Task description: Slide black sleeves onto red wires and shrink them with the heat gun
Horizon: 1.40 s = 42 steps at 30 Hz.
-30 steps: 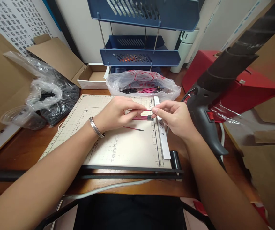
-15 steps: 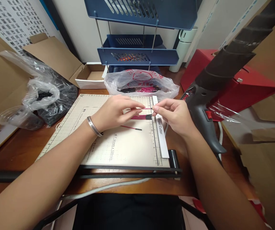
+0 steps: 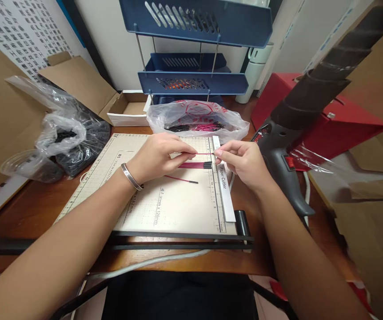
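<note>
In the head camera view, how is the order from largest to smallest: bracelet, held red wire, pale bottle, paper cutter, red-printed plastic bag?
1. Paper cutter
2. Red-printed plastic bag
3. Pale bottle
4. Bracelet
5. Held red wire, judging its uncovered part

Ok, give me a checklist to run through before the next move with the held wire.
1. Held wire pinched by left hand and right hand: ok.
2. Held wire straight between the hands: ok.
3. Wire row lying on the paper cutter: ok.
4. Single loose wire alongside that row: not ok, it lies apart, nearer the person.
5. Red switch on the gray tool off: cannot tell.
</note>
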Each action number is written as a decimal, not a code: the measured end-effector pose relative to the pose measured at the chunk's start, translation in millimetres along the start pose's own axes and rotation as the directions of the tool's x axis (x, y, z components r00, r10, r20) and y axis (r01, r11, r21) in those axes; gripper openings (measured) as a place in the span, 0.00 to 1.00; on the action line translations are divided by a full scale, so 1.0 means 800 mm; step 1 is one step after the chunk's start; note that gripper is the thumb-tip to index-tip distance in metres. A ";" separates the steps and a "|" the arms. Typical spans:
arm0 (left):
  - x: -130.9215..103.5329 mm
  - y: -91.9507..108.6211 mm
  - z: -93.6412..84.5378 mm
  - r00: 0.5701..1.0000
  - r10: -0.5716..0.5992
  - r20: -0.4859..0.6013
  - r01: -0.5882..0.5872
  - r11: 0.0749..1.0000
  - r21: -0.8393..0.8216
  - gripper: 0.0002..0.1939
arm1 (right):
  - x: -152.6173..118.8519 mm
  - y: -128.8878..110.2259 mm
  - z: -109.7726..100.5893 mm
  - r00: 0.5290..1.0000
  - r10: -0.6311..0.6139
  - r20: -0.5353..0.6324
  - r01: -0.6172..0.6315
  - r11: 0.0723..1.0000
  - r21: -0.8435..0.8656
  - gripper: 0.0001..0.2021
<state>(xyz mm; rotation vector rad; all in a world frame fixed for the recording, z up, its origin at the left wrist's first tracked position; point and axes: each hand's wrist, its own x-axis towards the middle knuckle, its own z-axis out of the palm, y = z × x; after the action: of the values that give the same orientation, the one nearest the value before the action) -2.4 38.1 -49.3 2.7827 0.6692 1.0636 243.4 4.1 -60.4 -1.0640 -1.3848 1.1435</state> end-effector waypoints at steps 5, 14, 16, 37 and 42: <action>-0.001 0.002 0.000 0.999 -0.042 -0.008 0.042 0.998 0.056 0.10 | 0.001 0.000 0.000 1.000 -0.019 -0.010 0.019 1.000 0.008 0.10; 0.000 0.003 0.002 0.999 -0.048 -0.019 0.049 0.996 0.071 0.10 | 0.001 0.004 0.001 0.997 -0.069 -0.018 0.068 0.995 -0.077 0.08; 0.000 0.004 0.002 0.998 -0.058 -0.022 0.059 0.997 0.056 0.10 | 0.002 0.004 0.001 0.995 -0.093 -0.016 0.092 0.993 -0.080 0.08; 0.002 0.004 -0.003 0.977 -0.155 0.144 0.155 0.988 0.011 0.17 | 0.002 0.002 0.000 0.997 -0.079 0.013 0.080 0.991 -0.112 0.08; 0.003 0.002 -0.005 0.958 -0.195 0.209 0.196 0.980 0.020 0.22 | -0.001 0.004 -0.005 0.996 0.018 0.089 0.010 0.951 -0.310 0.11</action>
<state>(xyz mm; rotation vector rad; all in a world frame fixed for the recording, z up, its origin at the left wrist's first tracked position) -3.1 37.4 -44.3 2.7050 0.8911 0.7202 247.2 4.3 -63.4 -1.2478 -1.6748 1.0070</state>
